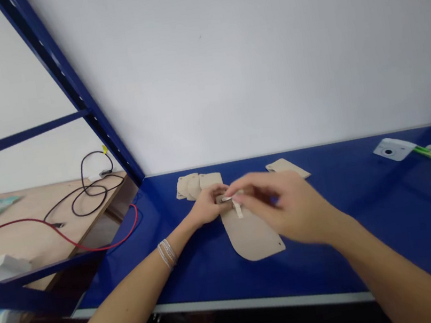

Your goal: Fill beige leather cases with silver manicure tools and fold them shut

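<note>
A beige flat piece [253, 237] with a rounded lower end and a small dark hole lies on the blue table, under both hands. My left hand [208, 204] holds its upper left edge, fingers closed on it. Above the piece, my right hand [282, 203] pinches a thin pale strip [238, 210] between thumb and forefinger; part of the strip hangs over the piece. Behind my left hand, several overlapping beige pieces [192, 185] rest on the table. Another beige piece [287, 166] lies behind my right hand.
The blue table [199, 272] meets a pale wall. A white device [393, 149] with a round dark spot and a green item [428, 152] lie at the right. On the left, a wooden table [31, 232] bears a black cable [93, 188]; a red cable [102, 248] crosses the blue frame.
</note>
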Tool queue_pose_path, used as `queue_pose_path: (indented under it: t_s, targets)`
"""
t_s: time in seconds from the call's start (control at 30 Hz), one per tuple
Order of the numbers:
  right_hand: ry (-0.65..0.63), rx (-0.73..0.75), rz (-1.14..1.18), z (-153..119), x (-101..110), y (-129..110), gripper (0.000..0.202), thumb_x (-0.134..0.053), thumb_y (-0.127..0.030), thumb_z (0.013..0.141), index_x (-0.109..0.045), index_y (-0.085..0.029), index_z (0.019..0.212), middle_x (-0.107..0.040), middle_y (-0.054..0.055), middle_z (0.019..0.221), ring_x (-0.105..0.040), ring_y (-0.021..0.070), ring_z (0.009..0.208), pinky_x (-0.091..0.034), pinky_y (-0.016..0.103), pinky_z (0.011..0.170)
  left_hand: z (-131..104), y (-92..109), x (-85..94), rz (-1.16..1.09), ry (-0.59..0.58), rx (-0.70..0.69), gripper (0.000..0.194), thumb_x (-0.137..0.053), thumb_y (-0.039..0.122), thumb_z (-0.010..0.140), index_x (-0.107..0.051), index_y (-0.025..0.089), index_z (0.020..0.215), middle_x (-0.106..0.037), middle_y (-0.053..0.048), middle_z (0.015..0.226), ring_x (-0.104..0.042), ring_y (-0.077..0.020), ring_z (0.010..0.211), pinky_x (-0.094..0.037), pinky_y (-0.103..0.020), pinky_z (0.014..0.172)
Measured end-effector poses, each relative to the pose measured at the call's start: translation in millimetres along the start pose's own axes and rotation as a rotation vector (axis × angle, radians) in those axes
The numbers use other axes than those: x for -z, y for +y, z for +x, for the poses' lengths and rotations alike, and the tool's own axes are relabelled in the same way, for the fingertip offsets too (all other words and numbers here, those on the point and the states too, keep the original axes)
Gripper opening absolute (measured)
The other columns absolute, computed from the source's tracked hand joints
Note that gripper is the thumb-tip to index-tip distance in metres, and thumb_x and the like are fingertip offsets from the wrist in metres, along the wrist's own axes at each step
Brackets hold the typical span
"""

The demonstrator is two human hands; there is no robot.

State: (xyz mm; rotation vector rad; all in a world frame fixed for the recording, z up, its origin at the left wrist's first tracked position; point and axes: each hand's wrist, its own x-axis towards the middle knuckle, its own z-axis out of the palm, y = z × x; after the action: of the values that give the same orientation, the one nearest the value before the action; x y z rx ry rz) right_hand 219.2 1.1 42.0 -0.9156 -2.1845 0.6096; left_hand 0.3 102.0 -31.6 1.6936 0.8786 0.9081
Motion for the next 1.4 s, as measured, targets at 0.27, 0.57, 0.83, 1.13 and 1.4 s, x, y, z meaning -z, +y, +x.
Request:
queue_pose_path:
  t_s: [0.27, 0.57, 0.83, 1.13, 1.4]
  targets:
    - [0.030, -0.025, -0.212, 53, -19, 89, 0.013, -0.066, -0.025, 0.080, -0.070, -0.017, 0.090, -0.066, 0.005, 0.086, -0.056, 0.0165, 0.075, -0.044, 0.030, 0.072, 7, -10, 6.4, -0.038, 0.073, -0.033, 0.045, -0.079, 0.027, 0.067, -0.060, 0.012, 0.106, -0.068, -0.009, 0.097, -0.065, -0.0169, 0.087, -0.052, -0.032, 0.083]
    - [0.030, -0.070, -0.222, 49, -33, 100, 0.006, -0.064, -0.017, 0.081, -0.070, -0.017, 0.084, -0.061, 0.005, 0.085, -0.054, 0.0165, 0.076, -0.043, 0.031, 0.075, 8, -12, 5.9, -0.100, 0.070, 0.004, 0.054, -0.083, 0.030, 0.062, -0.059, 0.013, 0.107, -0.069, -0.007, 0.092, -0.065, -0.0161, 0.085, -0.050, -0.030, 0.079]
    - [0.078, -0.019, -0.216, 46, -38, 101, 0.006, -0.062, -0.016, 0.083, -0.068, -0.016, 0.084, -0.061, 0.006, 0.084, -0.053, 0.0175, 0.078, -0.042, 0.033, 0.078, 21, 3, 10.6, -0.032, 0.025, 0.142, 0.044, -0.080, 0.033, 0.065, -0.066, 0.010, 0.099, -0.069, -0.004, 0.074, -0.064, -0.0138, 0.069, -0.049, -0.027, 0.071]
    - [0.050, -0.050, -0.194, 47, -40, 102, 0.010, -0.061, -0.016, 0.083, -0.070, -0.016, 0.088, -0.060, 0.007, 0.086, -0.055, 0.0169, 0.077, -0.044, 0.032, 0.078, 19, -7, 9.0, -0.071, 0.002, 0.096, 0.058, -0.085, 0.027, 0.058, -0.064, 0.012, 0.109, -0.070, -0.005, 0.085, -0.065, -0.0139, 0.075, -0.050, -0.028, 0.074]
    - [0.065, -0.066, -0.256, 46, -31, 102, 0.011, -0.061, -0.014, 0.082, -0.071, -0.016, 0.087, -0.063, 0.009, 0.089, -0.054, 0.0193, 0.081, -0.044, 0.034, 0.079, 19, -6, 10.8, -0.089, 0.032, 0.113, 0.054, -0.085, 0.027, 0.056, -0.066, 0.014, 0.106, -0.072, -0.005, 0.088, -0.066, -0.0171, 0.080, -0.051, -0.029, 0.077]
